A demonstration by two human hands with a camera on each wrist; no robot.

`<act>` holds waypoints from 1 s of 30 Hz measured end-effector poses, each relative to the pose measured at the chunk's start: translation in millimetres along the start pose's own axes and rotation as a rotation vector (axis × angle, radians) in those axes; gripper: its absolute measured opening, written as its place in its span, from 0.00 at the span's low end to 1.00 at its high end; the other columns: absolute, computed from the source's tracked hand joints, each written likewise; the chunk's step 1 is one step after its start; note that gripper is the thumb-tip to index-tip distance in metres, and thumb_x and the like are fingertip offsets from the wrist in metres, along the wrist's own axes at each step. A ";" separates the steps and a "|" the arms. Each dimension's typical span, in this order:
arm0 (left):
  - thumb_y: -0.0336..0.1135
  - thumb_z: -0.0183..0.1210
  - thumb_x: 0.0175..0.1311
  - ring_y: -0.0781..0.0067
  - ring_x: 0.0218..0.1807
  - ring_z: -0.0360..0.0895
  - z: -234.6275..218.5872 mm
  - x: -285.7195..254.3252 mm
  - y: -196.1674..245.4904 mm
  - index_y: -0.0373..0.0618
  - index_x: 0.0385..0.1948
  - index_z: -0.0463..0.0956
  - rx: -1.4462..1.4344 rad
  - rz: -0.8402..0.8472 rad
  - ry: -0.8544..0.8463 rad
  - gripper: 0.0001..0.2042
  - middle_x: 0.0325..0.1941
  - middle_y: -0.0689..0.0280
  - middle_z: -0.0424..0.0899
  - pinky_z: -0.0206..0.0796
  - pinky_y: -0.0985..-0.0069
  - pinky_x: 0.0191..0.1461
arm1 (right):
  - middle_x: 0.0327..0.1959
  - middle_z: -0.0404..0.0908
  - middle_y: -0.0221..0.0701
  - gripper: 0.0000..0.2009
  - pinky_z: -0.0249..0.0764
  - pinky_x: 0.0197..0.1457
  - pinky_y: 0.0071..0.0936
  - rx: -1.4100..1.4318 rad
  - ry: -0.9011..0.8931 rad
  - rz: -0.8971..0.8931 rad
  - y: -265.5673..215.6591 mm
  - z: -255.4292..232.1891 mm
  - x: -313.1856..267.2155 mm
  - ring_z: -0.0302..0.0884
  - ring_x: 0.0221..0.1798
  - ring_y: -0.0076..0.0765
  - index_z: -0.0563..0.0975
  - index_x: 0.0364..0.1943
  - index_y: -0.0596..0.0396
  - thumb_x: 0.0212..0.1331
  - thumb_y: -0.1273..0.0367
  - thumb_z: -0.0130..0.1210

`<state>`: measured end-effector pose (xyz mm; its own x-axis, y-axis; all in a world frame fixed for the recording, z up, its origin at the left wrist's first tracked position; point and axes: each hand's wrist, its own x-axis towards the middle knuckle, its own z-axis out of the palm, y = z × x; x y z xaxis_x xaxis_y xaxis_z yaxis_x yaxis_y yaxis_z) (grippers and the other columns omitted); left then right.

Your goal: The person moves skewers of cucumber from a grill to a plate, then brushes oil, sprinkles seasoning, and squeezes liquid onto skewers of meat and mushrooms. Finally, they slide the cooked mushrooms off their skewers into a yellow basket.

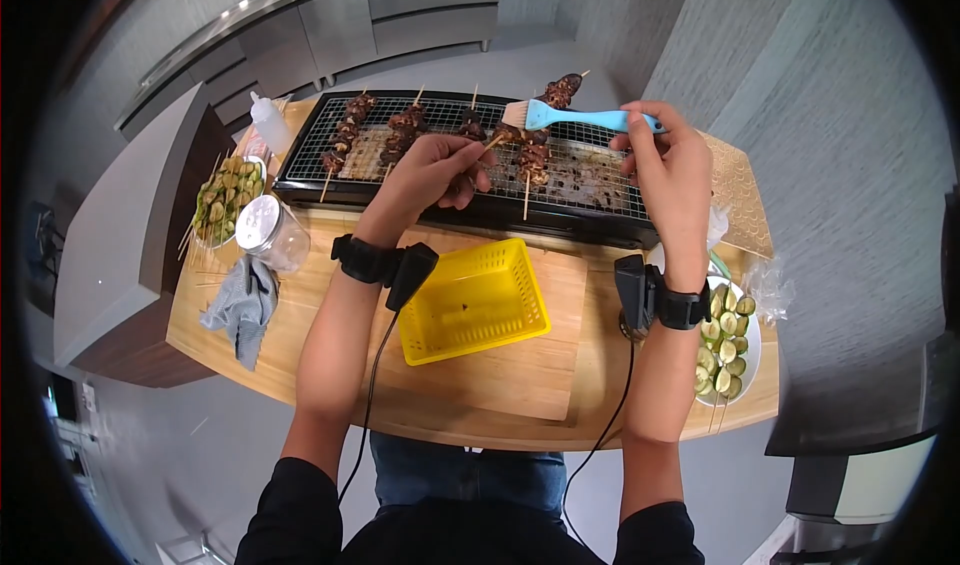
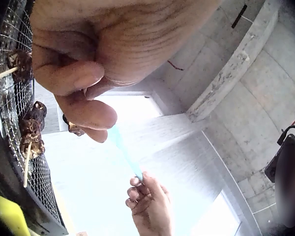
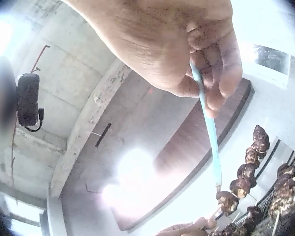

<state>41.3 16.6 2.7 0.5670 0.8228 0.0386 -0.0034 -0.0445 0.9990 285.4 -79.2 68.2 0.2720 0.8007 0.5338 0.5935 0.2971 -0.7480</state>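
Observation:
My left hand pinches the bare end of a meat skewer that slants up and away over the grill. A light-blue basting brush is in my right hand, gripped by its handle. Its pale bristles overlap the middle of the held skewer in the head view, and in the right wrist view the brush tip comes right to the browned meat chunks. Several other meat skewers lie across the wire mesh.
A yellow perforated basket sits on a wooden board in front of the grill. Plates of sliced-vegetable skewers stand left and right. Near the left plate are a lidded jar, a squeeze bottle and a grey cloth.

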 end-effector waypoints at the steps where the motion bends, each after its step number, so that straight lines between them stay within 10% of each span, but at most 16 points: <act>1: 0.36 0.46 0.75 0.85 0.17 0.72 -0.3 -0.2 0.3 0.36 0.39 0.78 -0.006 0.007 -0.003 0.14 0.24 0.68 0.82 0.57 0.88 0.17 | 0.22 0.83 0.31 0.10 0.71 0.27 0.22 0.000 -0.001 -0.002 0.0 -1.4 0.2 0.77 0.21 0.22 0.79 0.42 0.59 0.65 0.68 0.52; 30: 0.39 0.49 0.74 0.87 0.17 0.70 4.1 -3.4 4.6 0.39 0.38 0.78 0.005 -0.001 0.027 0.14 0.23 0.70 0.80 0.57 0.88 0.19 | 0.22 0.83 0.32 0.11 0.70 0.26 0.23 -0.047 0.140 0.014 6.3 -10.7 4.7 0.78 0.22 0.22 0.80 0.42 0.58 0.67 0.66 0.51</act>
<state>42.7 11.2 7.1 0.5447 0.8378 0.0381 0.0013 -0.0463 0.9989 298.5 -79.1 70.2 0.3817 0.7232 0.5756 0.6228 0.2589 -0.7383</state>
